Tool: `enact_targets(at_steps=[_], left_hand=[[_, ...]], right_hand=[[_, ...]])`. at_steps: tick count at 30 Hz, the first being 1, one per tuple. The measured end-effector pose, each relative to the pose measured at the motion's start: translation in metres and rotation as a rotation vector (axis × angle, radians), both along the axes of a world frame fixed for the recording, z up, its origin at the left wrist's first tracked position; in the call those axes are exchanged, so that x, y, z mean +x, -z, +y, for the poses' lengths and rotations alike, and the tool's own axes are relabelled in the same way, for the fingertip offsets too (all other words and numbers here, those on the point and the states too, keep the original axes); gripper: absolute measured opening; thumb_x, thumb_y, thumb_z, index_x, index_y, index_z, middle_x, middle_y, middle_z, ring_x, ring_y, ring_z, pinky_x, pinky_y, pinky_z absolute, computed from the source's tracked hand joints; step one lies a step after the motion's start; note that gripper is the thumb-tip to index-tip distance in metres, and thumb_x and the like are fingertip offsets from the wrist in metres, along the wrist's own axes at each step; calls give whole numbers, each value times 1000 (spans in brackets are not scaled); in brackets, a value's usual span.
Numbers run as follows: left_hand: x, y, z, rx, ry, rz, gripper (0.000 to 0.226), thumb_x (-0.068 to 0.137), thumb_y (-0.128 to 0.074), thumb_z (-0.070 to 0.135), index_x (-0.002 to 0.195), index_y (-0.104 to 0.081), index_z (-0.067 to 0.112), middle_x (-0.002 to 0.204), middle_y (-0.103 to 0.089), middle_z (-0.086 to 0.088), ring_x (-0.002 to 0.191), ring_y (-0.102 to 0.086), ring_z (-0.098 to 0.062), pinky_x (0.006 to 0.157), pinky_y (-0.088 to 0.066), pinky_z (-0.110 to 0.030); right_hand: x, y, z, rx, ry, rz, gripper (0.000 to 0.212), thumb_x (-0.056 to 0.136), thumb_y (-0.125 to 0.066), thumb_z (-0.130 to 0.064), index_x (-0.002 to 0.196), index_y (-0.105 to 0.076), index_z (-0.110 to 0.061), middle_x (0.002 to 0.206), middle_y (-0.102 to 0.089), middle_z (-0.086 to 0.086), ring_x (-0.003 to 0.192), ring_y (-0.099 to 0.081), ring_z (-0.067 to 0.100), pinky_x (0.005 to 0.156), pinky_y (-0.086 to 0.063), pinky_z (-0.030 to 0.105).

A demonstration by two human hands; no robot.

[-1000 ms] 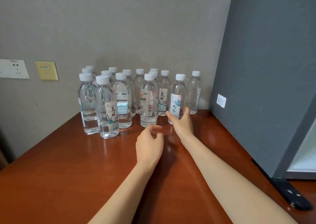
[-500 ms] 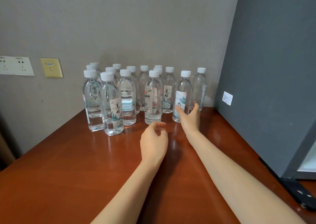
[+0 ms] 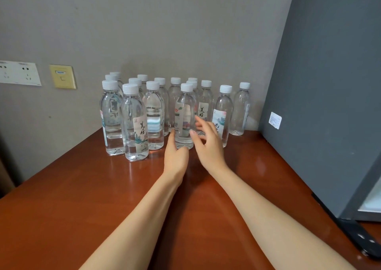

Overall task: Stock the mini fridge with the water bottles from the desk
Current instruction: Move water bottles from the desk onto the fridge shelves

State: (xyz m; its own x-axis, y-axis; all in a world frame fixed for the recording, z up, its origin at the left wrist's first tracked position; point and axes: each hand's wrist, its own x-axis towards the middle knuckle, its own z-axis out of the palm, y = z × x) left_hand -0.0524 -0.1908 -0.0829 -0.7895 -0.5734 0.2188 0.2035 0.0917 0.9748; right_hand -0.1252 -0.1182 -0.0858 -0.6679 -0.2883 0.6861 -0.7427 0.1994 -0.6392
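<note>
Several clear water bottles with white caps stand in a cluster at the back of the red-brown desk (image 3: 82,197). My left hand (image 3: 176,156) is at the base of the front middle bottle (image 3: 185,113); one finger lies straight up its left side and the thumb touches its front. My right hand (image 3: 208,144) hovers with spread fingers between that bottle and the labelled bottle (image 3: 223,107) to its right. The grey mini fridge (image 3: 321,88) stands at the right on the desk, showing a strip of its pale interior (image 3: 372,199).
A grey wall runs behind the bottles, carrying a white socket plate (image 3: 19,73) and a yellow plate (image 3: 62,76) at the left. A black door edge (image 3: 358,236) sticks out low at the fridge's front right.
My left hand moved forward to the front middle bottle's base. My right hand shifted left from the labelled bottle's side and spread its fingers. The view moved closer.
</note>
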Motion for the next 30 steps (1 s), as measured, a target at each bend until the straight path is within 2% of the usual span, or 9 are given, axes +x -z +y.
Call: enact_targets(at_steps=[4,7,12,16,20,22,25,27,30], left_hand=[[-11,-4,-9,-69,51,31,75,78,-40,-9,147,-35,18,141,-49,3,132,-43,-13,114,-32,-33],[-19,-6,-15,-68,54,-7,80,76,-40,-9,150,-27,17,148,-41,-1,137,-36,-17,117,-28,-39],[-20,-4,-15,-62,-45,-42,66,83,-38,-10,145,-39,12,140,-38,-2,127,-41,-13,103,-26,-16],[-16,-1,-13,-63,-31,-28,50,78,-42,-3,124,-54,14,124,-50,-8,108,-53,-19,95,-43,-28],[-5,1,-8,-16,34,1,33,83,-43,-11,108,-44,11,111,-56,-3,93,-56,-6,77,-43,-19],[1,0,-5,-24,64,8,34,83,-45,-13,109,-44,8,113,-57,-5,92,-55,1,75,-44,-17],[11,-1,0,-68,76,9,35,83,-51,-8,114,-48,9,115,-60,-6,91,-57,2,80,-46,-19],[19,-1,3,-83,102,7,36,85,-56,-4,119,-51,9,115,-60,-7,92,-60,-4,79,-48,-20],[31,-1,8,-98,149,17,37,88,-65,7,123,-52,11,116,-61,-7,99,-63,-13,76,-49,-17]], right_hand=[[-3,-4,-1,-9,-114,-293,55,98,-53,-31,148,-36,-17,148,-45,1,129,-47,10,107,-38,25],[-3,-6,-1,-44,-208,-395,58,98,-53,-35,149,-34,-17,151,-41,2,134,-41,8,107,-31,20],[-2,-10,1,-69,-310,-501,67,97,-48,-46,154,-24,-21,156,-28,-12,139,-27,-1,110,-20,18],[3,-17,7,-132,-344,-612,57,99,-38,-48,150,-27,-26,134,-36,-26,126,-29,-6,104,-21,17],[15,-24,12,-209,-365,-688,37,101,-35,-42,137,-32,-35,100,-37,-39,114,-32,-9,93,-25,6],[19,-23,13,-225,-374,-717,37,98,-39,-53,131,-33,-38,105,-40,-38,113,-33,-12,99,-20,11],[29,-20,12,-280,-354,-732,96,65,-56,-84,140,-46,-24,139,-54,-10,129,-48,7,116,-29,36],[34,-16,13,-350,-346,-720,95,60,-60,-82,134,-54,-23,131,-62,2,123,-57,21,111,-38,48],[45,-16,18,-378,-338,-739,99,53,-63,-88,131,-57,-27,131,-62,2,125,-55,24,111,-37,52]])
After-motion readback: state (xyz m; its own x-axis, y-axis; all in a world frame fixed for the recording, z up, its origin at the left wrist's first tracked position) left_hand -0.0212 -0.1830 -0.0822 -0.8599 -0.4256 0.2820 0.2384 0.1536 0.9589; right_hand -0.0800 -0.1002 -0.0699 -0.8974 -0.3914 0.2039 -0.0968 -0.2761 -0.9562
